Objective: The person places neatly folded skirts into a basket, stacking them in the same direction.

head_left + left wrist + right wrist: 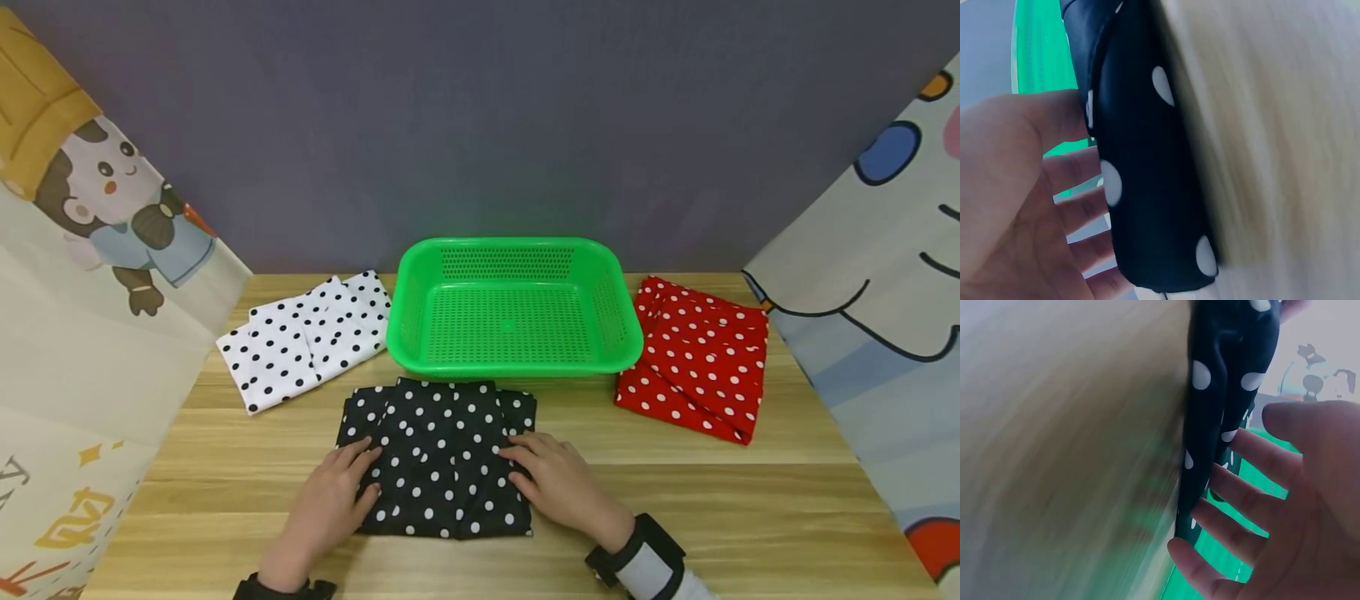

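Note:
A black cloth [438,467] with white dots lies folded in layers on the table, in front of the basket. My left hand [327,500] rests on its left side, fingers extended over the fabric. On the opposite side, my right hand [561,483] touches the cloth with spread fingertips. The left wrist view shows the thumb and fingers of the left hand [1010,169] along the cloth's thick folded edge [1147,162]. In the right wrist view, the fingers of the right hand [1297,519] are slightly bent against the dotted fabric [1219,381], not curled round it.
Behind the black cloth stands a green plastic basket [510,369] with nothing in it. A folded white cloth [307,342] with black dots lies to its left. At its right is a folded red cloth [697,358] with white dots. A grey panel [487,125] rises behind.

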Available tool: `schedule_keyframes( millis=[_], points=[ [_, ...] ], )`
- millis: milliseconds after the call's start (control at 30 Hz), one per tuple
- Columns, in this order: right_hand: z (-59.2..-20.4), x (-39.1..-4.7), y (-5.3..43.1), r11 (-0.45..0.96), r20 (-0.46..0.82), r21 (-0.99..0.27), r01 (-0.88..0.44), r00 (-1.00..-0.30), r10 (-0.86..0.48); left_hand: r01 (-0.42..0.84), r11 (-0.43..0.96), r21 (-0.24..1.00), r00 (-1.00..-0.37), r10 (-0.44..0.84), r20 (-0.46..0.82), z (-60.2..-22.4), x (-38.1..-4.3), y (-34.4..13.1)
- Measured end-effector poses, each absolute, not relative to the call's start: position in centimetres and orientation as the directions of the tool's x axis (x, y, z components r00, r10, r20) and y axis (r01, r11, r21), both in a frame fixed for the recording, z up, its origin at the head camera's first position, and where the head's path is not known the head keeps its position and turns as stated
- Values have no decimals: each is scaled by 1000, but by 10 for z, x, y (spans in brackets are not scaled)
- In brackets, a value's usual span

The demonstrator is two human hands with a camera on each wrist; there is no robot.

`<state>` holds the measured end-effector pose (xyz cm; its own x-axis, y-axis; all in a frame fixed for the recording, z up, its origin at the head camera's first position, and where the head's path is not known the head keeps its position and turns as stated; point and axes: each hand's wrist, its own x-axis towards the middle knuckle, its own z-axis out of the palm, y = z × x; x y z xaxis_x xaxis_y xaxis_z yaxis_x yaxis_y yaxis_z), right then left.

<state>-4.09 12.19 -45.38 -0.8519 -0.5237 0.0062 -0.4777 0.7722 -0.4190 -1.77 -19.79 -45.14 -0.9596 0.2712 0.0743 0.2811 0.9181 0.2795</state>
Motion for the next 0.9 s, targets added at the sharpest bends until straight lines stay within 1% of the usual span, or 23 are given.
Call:
schedule_keyframes(
  millis=[200, 467, 900],
  points=[
    [-456, -39, 134, 797, 32, -431, -422, -890, -455, 293, 911, 291, -955, 290, 54, -451, -15, -185],
    [-459, -36, 152, 823, 1, -479, -306, -938, -348, 331, 900, 285, -943, 330, 53, -455, -15, -168],
    [-462, -34, 179, 848, 36, -466, -254, -963, -268, 379, 880, 287, -917, 399, -10, -452, -18, -141]
  ],
)
